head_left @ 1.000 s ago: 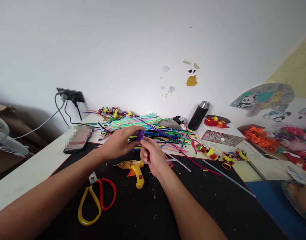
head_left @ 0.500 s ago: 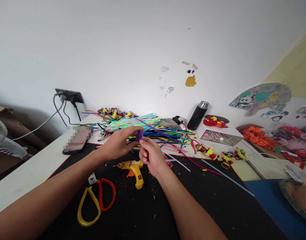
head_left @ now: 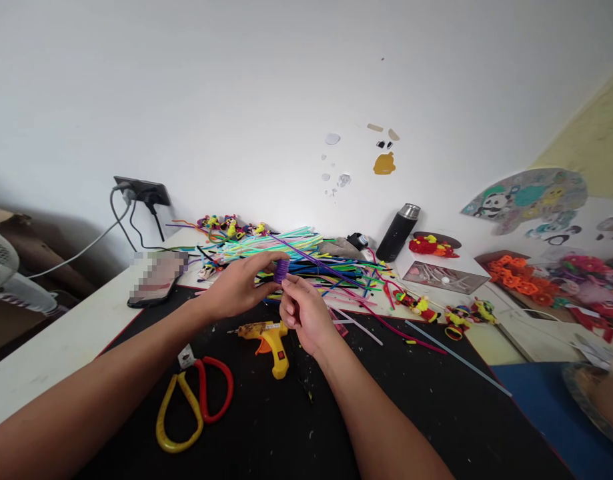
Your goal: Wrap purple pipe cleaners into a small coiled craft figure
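A small purple coil [head_left: 281, 271] is held up between my two hands, in front of the pile of colourful pipe cleaners [head_left: 271, 245]. My left hand [head_left: 239, 285] pinches it from the left, thumb below and fingers above. From the right, my right hand [head_left: 305, 308] grips its lower end between thumb and forefinger, the other fingers curled. Beneath my hands a yellow glue gun [head_left: 273, 347] lies on the black mat [head_left: 386, 413]. Scissors with one red and one yellow handle [head_left: 179, 413] lie to its left.
A phone [head_left: 159, 279] lies at the left, below a wall socket [head_left: 143, 190] with cables. Behind stand a black flask [head_left: 397, 233] and a white box [head_left: 443, 273]. Small figures [head_left: 457, 322] lie at the right, near orange flowers [head_left: 521, 280]. A fan [head_left: 16, 273] is far left.
The whole view has shifted slightly. Both hands keep nearly the same grip on the purple coil.
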`<act>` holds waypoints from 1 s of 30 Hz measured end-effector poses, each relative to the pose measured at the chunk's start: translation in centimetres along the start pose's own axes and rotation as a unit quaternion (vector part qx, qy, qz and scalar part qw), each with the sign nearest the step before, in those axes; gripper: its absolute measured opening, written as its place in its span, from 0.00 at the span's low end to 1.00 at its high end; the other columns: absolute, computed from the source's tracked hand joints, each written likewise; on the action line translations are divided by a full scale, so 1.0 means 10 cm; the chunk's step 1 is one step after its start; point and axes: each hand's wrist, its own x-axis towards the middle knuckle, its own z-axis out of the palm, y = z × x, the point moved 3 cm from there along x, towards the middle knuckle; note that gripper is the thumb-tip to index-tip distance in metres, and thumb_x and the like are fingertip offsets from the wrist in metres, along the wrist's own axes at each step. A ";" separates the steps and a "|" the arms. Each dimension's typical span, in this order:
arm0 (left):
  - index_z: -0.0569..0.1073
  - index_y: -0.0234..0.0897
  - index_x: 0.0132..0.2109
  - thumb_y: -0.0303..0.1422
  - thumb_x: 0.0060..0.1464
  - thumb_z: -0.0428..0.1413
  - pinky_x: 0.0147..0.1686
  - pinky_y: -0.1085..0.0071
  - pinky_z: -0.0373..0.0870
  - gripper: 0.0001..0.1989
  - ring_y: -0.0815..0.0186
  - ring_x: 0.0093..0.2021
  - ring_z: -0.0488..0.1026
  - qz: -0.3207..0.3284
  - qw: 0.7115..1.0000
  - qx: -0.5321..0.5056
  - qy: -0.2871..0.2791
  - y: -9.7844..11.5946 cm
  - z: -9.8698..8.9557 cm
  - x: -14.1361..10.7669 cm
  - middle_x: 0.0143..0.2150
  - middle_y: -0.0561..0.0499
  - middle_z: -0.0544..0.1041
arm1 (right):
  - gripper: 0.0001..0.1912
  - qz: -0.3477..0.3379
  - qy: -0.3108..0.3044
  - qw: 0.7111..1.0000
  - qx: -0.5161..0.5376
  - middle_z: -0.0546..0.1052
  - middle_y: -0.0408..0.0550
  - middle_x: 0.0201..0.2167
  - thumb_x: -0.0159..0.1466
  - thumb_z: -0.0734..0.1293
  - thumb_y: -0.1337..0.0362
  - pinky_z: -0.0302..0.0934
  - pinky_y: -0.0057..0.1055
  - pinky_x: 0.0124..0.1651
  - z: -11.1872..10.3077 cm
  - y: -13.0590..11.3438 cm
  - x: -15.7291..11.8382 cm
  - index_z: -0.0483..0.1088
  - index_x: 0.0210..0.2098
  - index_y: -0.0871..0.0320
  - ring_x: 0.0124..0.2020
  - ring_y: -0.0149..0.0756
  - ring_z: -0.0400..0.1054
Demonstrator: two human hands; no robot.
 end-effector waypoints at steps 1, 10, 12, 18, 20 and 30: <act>0.71 0.41 0.64 0.35 0.63 0.58 0.57 0.55 0.75 0.23 0.53 0.54 0.80 -0.003 1.000 -0.001 0.000 -0.01 0.00 0.00 0.59 0.42 0.81 | 0.17 -0.001 0.000 1.000 0.000 0.63 0.30 0.14 0.58 0.75 0.53 0.35 0.24 0.16 0.00 0.00 0.00 0.69 0.40 0.56 0.11 0.23 0.50; 0.71 0.41 0.65 0.36 0.63 0.58 0.55 0.56 0.76 0.24 0.53 0.53 0.80 -0.003 1.000 -0.001 0.007 -0.02 0.01 -0.01 0.59 0.42 0.80 | 0.19 0.002 0.002 1.000 0.007 0.63 0.29 0.14 0.57 0.75 0.53 0.36 0.24 0.16 0.00 -0.01 0.00 0.68 0.39 0.56 0.11 0.23 0.50; 0.72 0.41 0.64 0.36 0.63 0.57 0.55 0.56 0.77 0.23 0.53 0.53 0.80 -0.001 1.000 0.002 0.008 -0.01 0.01 -0.01 0.59 0.42 0.80 | 0.19 0.002 0.003 1.000 0.006 0.63 0.29 0.14 0.57 0.75 0.53 0.36 0.24 0.16 0.00 -0.01 0.00 0.68 0.39 0.56 0.11 0.23 0.50; 0.71 0.41 0.65 0.35 0.63 0.57 0.54 0.57 0.77 0.24 0.54 0.52 0.80 -0.002 1.000 -0.005 0.007 0.00 0.00 0.00 0.59 0.42 0.81 | 0.19 0.003 0.004 1.000 0.009 0.63 0.29 0.14 0.57 0.75 0.53 0.35 0.23 0.16 0.01 0.00 0.00 0.68 0.39 0.56 0.11 0.23 0.50; 0.71 0.42 0.65 0.35 0.63 0.57 0.53 0.57 0.77 0.24 0.54 0.51 0.81 -0.001 1.000 -0.007 0.006 0.01 -0.01 0.00 0.58 0.43 0.81 | 0.19 0.004 0.004 1.000 0.009 0.63 0.29 0.14 0.57 0.75 0.52 0.35 0.23 0.16 0.00 0.00 0.00 0.68 0.40 0.55 0.11 0.23 0.50; 0.71 0.41 0.65 0.36 0.63 0.58 0.52 0.58 0.77 0.23 0.54 0.51 0.81 -0.007 1.000 -0.012 0.000 0.00 -0.01 0.00 0.58 0.43 0.81 | 0.19 0.004 0.002 1.000 0.007 0.63 0.29 0.14 0.58 0.75 0.53 0.36 0.23 0.16 0.01 0.00 -0.01 0.68 0.40 0.56 0.11 0.23 0.50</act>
